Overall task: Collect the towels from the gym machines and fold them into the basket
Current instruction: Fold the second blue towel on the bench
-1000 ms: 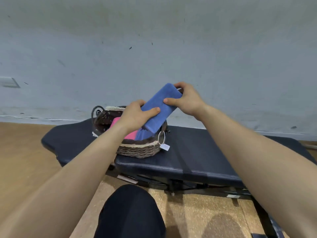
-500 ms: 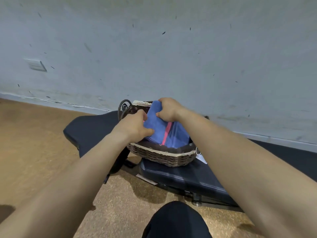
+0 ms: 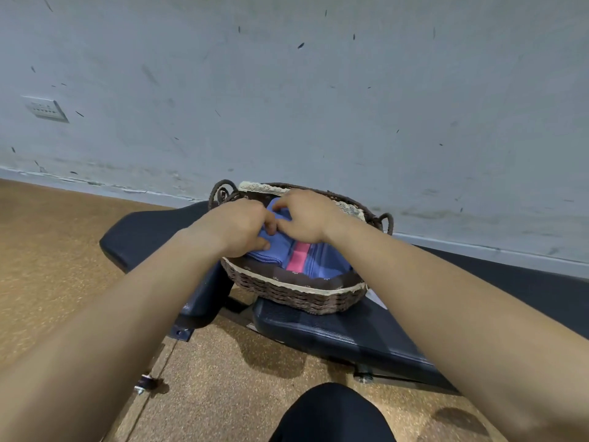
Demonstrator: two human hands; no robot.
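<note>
A brown wicker basket (image 3: 288, 293) with a lace-trimmed rim stands on a black padded gym bench (image 3: 322, 330). Inside lie folded towels: a blue one (image 3: 274, 252) at the left, a pink one (image 3: 298, 258) in the middle and another blue one (image 3: 325, 266) at the right. Both hands are down in the basket on the left blue towel. My left hand (image 3: 239, 229) grips its near edge with curled fingers. My right hand (image 3: 302, 218) pinches its top edge. Much of that towel is hidden under the hands.
A grey scuffed wall rises right behind the bench, with a wall socket (image 3: 46, 108) at the left. Brown cork-like floor (image 3: 57, 250) lies left and in front. My dark-clad knee (image 3: 331, 413) sits at the bottom. A white tag (image 3: 376, 298) hangs off the basket's right side.
The blue towel went from held up above the basket to lying down inside it at the left. Both hands followed it down; the view shifted closer.
</note>
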